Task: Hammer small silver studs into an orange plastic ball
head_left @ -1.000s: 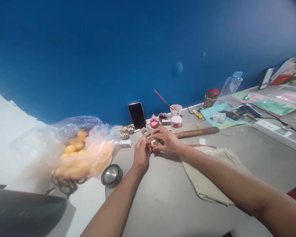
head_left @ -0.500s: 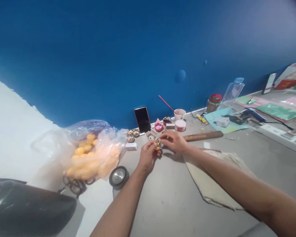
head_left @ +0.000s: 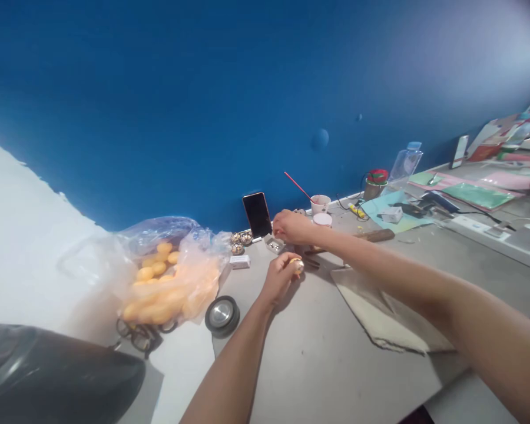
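Blue wall (head_left: 168,118) across the back, and below it the grey surface (head_left: 309,365), its far edge running along the wall's foot. Here's the left hand (head_left: 280,280), over the surface toward its left edge, and it has the ball (head_left: 298,267)! The grip there is narrow, thumb and fingers closed on it, a pale, shiny side showing. Now to the right hand (head_left: 294,228): it's farther out, toward the far edge, fingers bent down by the tray (head_left: 274,245). Small bits lie in that tray, too small to make out. Anything in this grip? Cannot tell; the fingertips are hidden.

So the step in hand, as I judge it, is a reach to the tray with the ball held ready apart from it. And the next move? It would seem to call for a fine pinch on the right and a steady hold on the left, since a round, smooth thing could roll under the thumb.

Around them: three gold balls (head_left: 237,244) bunched in the far left corner, a white box (head_left: 239,262) just nearer, the phone (head_left: 257,215) leaning at the far edge, and the disc (head_left: 222,316) by the left edge. Over on the right, the cloth (head_left: 393,330) lies partly under the right forearm.
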A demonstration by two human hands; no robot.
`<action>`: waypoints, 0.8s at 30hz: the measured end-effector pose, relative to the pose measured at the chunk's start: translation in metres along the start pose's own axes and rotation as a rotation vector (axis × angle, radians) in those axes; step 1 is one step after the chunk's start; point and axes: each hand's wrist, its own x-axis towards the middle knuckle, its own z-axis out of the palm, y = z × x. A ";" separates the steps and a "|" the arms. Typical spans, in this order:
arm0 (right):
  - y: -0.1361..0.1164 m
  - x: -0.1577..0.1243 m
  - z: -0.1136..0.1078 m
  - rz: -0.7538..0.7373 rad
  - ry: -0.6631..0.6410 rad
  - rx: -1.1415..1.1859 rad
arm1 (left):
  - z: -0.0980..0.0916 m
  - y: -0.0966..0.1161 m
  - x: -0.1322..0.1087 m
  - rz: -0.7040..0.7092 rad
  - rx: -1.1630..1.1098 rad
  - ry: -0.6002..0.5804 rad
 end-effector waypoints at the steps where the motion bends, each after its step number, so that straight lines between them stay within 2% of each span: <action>1: -0.002 0.006 0.008 -0.041 -0.010 -0.026 | 0.000 -0.001 -0.001 0.026 0.051 -0.016; 6: -0.011 0.023 0.028 -0.019 -0.064 -0.170 | 0.001 -0.001 -0.002 0.039 0.126 -0.006; 10: -0.012 0.023 0.027 0.024 -0.077 -0.211 | 0.002 0.002 -0.001 0.019 0.102 -0.011; 15: -0.009 0.020 0.026 -0.037 -0.091 -0.243 | 0.002 0.002 0.000 0.000 0.103 -0.014; 24: -0.007 0.018 0.038 0.009 -0.132 -0.282 | 0.004 0.005 0.000 0.014 0.083 -0.007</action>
